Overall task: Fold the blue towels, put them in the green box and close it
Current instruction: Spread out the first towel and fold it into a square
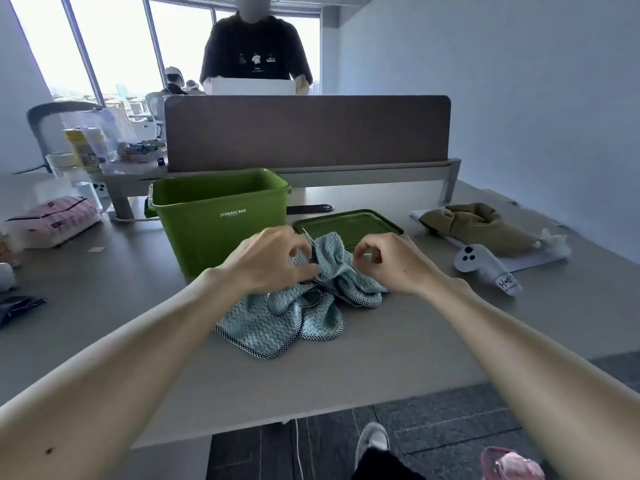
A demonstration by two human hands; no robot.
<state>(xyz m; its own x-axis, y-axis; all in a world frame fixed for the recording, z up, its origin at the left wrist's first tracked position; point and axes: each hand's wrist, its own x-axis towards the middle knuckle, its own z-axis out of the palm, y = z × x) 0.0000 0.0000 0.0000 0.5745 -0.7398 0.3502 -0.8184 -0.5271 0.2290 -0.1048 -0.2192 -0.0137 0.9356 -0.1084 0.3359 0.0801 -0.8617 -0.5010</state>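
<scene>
A heap of crumpled light-blue towels (304,313) with dark checked edging lies on the grey table (398,348), just in front of the green box. The green box (214,220), marked STORAGE BOX, stands open behind the heap on the left. Its dark green lid (349,225) lies flat to the right of the box, partly under a raised fold of towel. My left hand (266,261) is on the left top of the heap with fingers curled, pinching the cloth. My right hand (388,261) pinches the towel's edge at the upper right.
An olive cloth (481,226) on papers and a white controller (485,265) lie to the right. A pink-striped package (52,220) and bottles crowd the left. A brown divider panel (304,133) closes the back; a person stands beyond it. The table's front edge is near.
</scene>
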